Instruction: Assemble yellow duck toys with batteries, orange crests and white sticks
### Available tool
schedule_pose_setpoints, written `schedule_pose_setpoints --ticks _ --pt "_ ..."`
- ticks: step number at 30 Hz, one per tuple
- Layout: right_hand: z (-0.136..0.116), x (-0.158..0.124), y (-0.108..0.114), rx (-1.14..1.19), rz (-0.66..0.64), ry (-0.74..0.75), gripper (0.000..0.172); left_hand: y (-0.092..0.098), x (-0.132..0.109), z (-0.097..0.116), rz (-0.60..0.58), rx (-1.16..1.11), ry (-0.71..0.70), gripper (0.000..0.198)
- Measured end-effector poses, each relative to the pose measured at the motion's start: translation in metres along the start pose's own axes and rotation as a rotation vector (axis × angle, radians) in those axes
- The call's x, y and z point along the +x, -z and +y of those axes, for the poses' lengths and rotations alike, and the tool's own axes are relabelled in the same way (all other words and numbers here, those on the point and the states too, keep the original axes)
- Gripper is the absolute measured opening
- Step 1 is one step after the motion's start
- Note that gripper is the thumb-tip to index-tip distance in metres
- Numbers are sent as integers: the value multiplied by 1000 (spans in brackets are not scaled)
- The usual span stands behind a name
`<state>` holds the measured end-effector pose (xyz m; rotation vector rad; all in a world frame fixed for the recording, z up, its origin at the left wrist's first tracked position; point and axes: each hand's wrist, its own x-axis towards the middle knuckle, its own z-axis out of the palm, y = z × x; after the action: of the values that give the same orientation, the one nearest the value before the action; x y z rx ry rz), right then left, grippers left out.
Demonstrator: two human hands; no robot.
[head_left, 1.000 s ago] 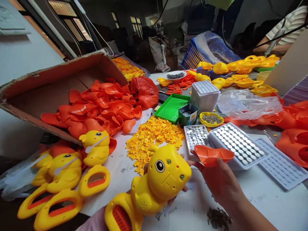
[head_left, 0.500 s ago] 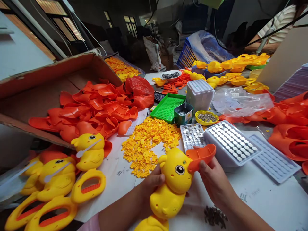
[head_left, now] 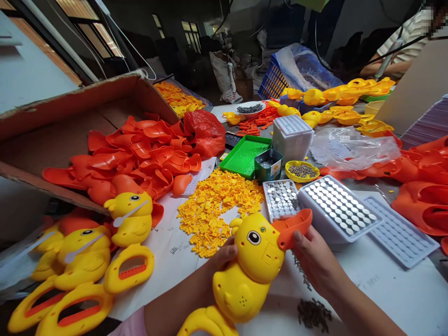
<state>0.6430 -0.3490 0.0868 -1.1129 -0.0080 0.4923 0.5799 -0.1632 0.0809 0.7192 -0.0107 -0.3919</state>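
My left hand point(head_left: 221, 257) grips the back of a yellow plastic duck toy point(head_left: 248, 267), holding it upright near the table's front edge. My right hand point(head_left: 311, 263) is closed on an orange beak piece point(head_left: 292, 227) that sits against the front of the duck's head. Just behind them stand white trays of round silver discs point(head_left: 336, 205). A pile of small yellow clips point(head_left: 219, 205) lies to the left of the duck.
A cardboard box point(head_left: 70, 121) of orange beak pieces point(head_left: 140, 154) lies at the left. Finished yellow ducks point(head_left: 101, 242) lie at the front left. A green tray point(head_left: 245, 156), screw dishes point(head_left: 301, 171), more orange parts point(head_left: 423, 186) and a co-worker's arm point(head_left: 392, 60) are beyond. Loose screws point(head_left: 313, 312) lie in front.
The duck was lifted and turned upright in my left hand. My right hand brought the orange beak from beside the trays onto the duck's face.
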Motion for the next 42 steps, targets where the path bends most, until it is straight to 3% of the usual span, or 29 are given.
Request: schedule_pose_setpoints --ticks 4,8,12,16,22,26,30,34,37,42 --pt "-1 -2 -3 -14 -7 4 64 -4 2 4 -53 -48 55 52" --pt "1 -2 -4 14 73 -12 75 1 1 4 -42 -68 122 58" --pt "1 1 -4 6 100 -46 85 13 1 -1 -163 -176 295 76" --pt "1 2 -5 28 -11 -40 77 21 5 -3 -213 -288 356 80" --pt "4 2 -6 1 -69 77 70 32 7 -1 -435 -411 406 92" --pt "5 2 -5 26 -86 139 61 34 8 0 -441 -427 447 86" --pt "2 3 -5 23 -183 124 51 31 11 -2 -450 -411 438 92" --pt "2 4 -4 35 -229 99 52 25 11 -2 -399 -369 465 98" --pt "5 3 -3 10 -204 108 53 24 11 -1 -348 -281 426 90" --pt "8 2 -2 -45 -159 157 61 25 6 2 -290 -280 549 80"
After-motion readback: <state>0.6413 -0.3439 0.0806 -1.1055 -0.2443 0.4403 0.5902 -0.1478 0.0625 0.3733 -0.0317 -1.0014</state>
